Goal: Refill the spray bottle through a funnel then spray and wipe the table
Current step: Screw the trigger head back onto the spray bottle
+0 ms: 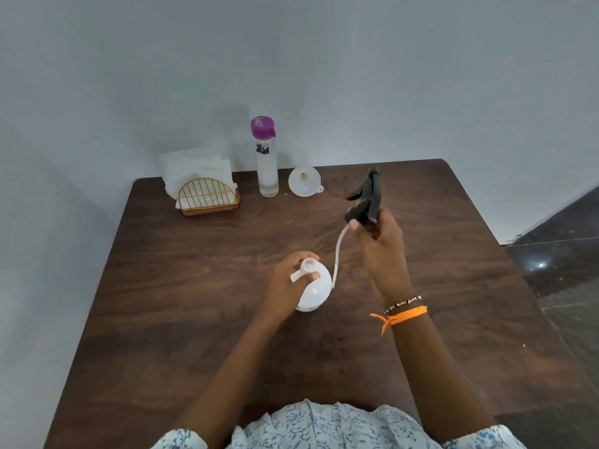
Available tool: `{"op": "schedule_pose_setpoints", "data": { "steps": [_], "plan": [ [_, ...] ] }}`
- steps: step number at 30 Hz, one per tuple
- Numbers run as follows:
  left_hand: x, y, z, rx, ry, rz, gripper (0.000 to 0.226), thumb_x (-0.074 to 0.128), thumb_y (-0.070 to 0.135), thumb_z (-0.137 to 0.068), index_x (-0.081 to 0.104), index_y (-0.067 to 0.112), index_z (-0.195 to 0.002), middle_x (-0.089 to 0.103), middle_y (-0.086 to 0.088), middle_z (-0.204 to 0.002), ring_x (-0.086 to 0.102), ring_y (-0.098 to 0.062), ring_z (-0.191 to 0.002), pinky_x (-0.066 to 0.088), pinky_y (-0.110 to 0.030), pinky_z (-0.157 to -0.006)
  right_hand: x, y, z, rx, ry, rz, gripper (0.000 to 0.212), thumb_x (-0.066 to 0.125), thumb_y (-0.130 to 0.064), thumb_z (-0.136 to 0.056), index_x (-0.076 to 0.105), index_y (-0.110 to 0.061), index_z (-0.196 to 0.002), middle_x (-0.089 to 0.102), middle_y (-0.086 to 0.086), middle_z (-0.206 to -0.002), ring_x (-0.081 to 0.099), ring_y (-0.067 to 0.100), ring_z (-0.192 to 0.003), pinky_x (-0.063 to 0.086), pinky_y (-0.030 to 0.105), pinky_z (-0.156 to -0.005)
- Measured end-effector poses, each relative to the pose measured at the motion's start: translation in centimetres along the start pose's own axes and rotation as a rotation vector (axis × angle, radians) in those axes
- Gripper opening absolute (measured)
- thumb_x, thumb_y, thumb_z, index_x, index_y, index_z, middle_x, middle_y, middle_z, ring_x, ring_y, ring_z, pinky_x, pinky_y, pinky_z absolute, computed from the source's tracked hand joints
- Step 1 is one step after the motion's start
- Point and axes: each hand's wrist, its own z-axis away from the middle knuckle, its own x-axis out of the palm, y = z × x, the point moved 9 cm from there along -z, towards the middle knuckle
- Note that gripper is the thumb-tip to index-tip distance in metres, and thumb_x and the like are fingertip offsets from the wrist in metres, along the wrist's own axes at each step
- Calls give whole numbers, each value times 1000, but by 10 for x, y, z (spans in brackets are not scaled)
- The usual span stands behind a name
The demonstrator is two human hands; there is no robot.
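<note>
Bottle [313,291] first: a white, round-bodied spray bottle stands on the counter [201,319] near its middle, its neck open and uncapped. Left hand [288,283] wraps the bottle's upper body from the left, fingers curled round the neck — a closed grip on the bottle. Right hand [379,244] is raised above the counter, just right of the bottle and farther back, wrist bent upward; its fingers pinch the collar of the black spray head [368,197], which points up and away. From the head a white dip tube [338,254] curves down along the bottle's right side, its lower end beside the bottle body rather than inside the neck. An orange thread and a beaded band circle the right wrist.

Farther back, a white funnel [304,182] lies on the counter with its wide mouth tipped toward the camera. Left of it stands a tall clear water bottle [267,163] with a purple cap — clear liquid shows in its lower part. At the back left, a gold wire holder [207,197] keeps white napkins [194,166] upright.
</note>
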Motion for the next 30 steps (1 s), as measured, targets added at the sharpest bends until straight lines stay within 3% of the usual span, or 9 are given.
{"op": "schedule_pose_setpoints", "data": {
  "steps": [3, 7, 13, 16, 24, 30],
  "plan": [
    [1, -1, -1, -3, -4, 2, 20, 66, 17, -77, 61, 23, -95, 61, 13, -97, 57, -6, -89, 44, -4, -65, -4, -27, 7, -71, 23, -77, 20, 55, -5, -88, 55, -15, -105, 65, 5, -106, 62, 12, -99, 47, 19, -85],
    [2, 0, 0, 4, -1, 50, 26, 60, 23, -69, 63, 19, -95, 62, 15, -93, 57, -1, -85, 42, -2, -64, -5, -55, 17, -167, -3, -204, 22, 52, 0, -90, 52, 1, -112, 65, 9, -108, 63, 9, -99, 48, 25, -92],
    [1, -5, -1, -18, 14, 23, 22, 65, 5, -81, 63, 17, -100, 63, 2, -102, 56, -15, -95, 43, -8, -67, -1, -70, 23, -235, -37, -217, 23, 52, 1, -90, 50, 1, -113, 63, 8, -107, 61, 22, -105, 47, 34, -97],
    [2, -9, -3, -39, 19, 21, 23, 66, 8, -81, 62, 21, -100, 63, 1, -106, 57, -19, -100, 45, -16, -71, 1, -75, 23, -254, -43, -207, 24, 52, -1, -89, 51, 0, -113, 62, 10, -106, 61, 24, -104, 47, 34, -96],
    [4, -13, -5, -47, 14, 15, 25, 66, 8, -80, 64, 16, -104, 65, 0, -108, 58, -20, -101, 44, -19, -73, 5, -79, 24, -261, -68, -213, 25, 51, 2, -90, 50, 1, -115, 63, 7, -105, 62, 20, -103, 48, 32, -96],
    [5, -15, -6, -64, 1, 24, 23, 66, 10, -81, 64, 22, -100, 65, 1, -108, 58, -20, -102, 45, -20, -74, 18, -74, 24, -247, -152, -209, 24, 51, 5, -89, 50, -1, -112, 63, 8, -106, 62, 21, -104, 49, 32, -95]
  ]
}}
